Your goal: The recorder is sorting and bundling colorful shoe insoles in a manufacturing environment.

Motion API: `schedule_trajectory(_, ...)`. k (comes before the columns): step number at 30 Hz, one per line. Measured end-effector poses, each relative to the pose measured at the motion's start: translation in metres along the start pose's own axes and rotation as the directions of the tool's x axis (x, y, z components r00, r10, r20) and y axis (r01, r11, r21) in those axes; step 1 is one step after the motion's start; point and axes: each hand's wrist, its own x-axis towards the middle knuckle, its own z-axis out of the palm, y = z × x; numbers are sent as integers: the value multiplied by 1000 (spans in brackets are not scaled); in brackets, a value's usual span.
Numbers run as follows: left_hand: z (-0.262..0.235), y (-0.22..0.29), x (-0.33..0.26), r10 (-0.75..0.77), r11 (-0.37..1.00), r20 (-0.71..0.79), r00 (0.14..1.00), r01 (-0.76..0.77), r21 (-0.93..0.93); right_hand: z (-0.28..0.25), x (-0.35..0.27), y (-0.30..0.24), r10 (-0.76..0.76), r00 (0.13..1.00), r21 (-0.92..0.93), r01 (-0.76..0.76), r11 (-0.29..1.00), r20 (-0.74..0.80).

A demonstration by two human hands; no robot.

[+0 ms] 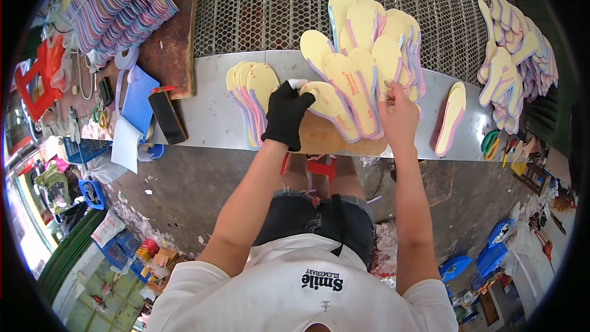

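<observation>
My left hand [284, 117], in a black glove with whitish covering on a fingertip, pinches the rounded end of a cream insole [335, 109] with a lilac edge. My bare right hand [399, 117] has thumb and fingers closed at the lower end of another cream insole [386, 55]. Between the hands lies an insole with red print [351, 86], overlapping its neighbours. More insoles [361, 19] fan out beyond, from the metal table edge onto the mesh. Left of my gloved hand is a row of overlapping insoles [263, 80].
A brown board [313, 138] lies under the insoles on the metal ledge [209, 80]. Further right are a lone insole pair [452, 117], green-handled scissors [490, 144] and an insole heap [510, 80]. Tied insole stacks [117, 12] stand far left, above a dark phone [166, 117].
</observation>
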Motion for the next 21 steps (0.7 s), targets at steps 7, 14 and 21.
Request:
schedule_trajectory(7, 16, 0, 38, 119, 991, 24, 993, -120, 59, 19, -17, -31, -126, 992, -165, 120, 979, -26)
schedule_trajectory(14, 11, -4, 28, 93, 956, -28, 995, -81, 282, 20, -30, -40, -198, 979, -220, 185, 958, -40)
schedule_trajectory(21, 17, -15, 32, -2, 1000, 18, 1000, 2, -10, 30, -27, -39, -38, 999, -85, 37, 996, -8)
